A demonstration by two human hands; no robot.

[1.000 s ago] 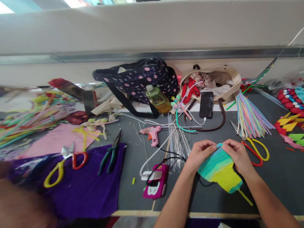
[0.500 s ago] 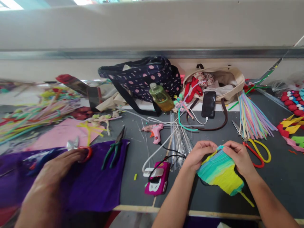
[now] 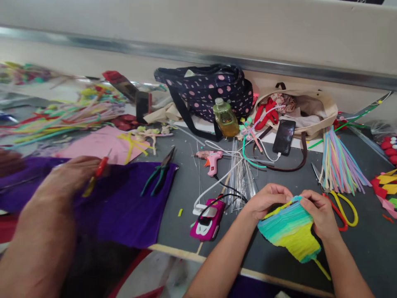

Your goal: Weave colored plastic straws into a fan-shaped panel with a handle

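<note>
At the lower right, my left hand (image 3: 273,200) pinches the upper edge of a flat pipe-cleaner piece (image 3: 290,231). My right hand (image 3: 319,213) grips the same edge close beside it, thumb and fingers together. The piece fades from turquoise to bright yellow, and a thin yellow stem hangs from its lower end. Just beyond my right hand lie scissors (image 3: 352,209) with red and yellow handles, partly hidden by it. A bundle of pastel pipe cleaners (image 3: 344,165) fans out above them.
At left, a co-worker's hand (image 3: 72,171) holds a red-and-yellow-handled tool (image 3: 98,169) over purple cloth (image 3: 124,203). Pliers (image 3: 159,174), a pink glue gun (image 3: 211,159), wires (image 3: 242,182) and a magenta device (image 3: 207,227) lie between us. A bottle (image 3: 226,120), bags and a phone (image 3: 283,136) stand behind.
The view has tilted and swung left. Both my hands keep hold of the pipe-cleaner piece, which looks nearly the same. The co-worker's hand, earlier at red-handled scissors, now holds the red-and-yellow-handled tool.
</note>
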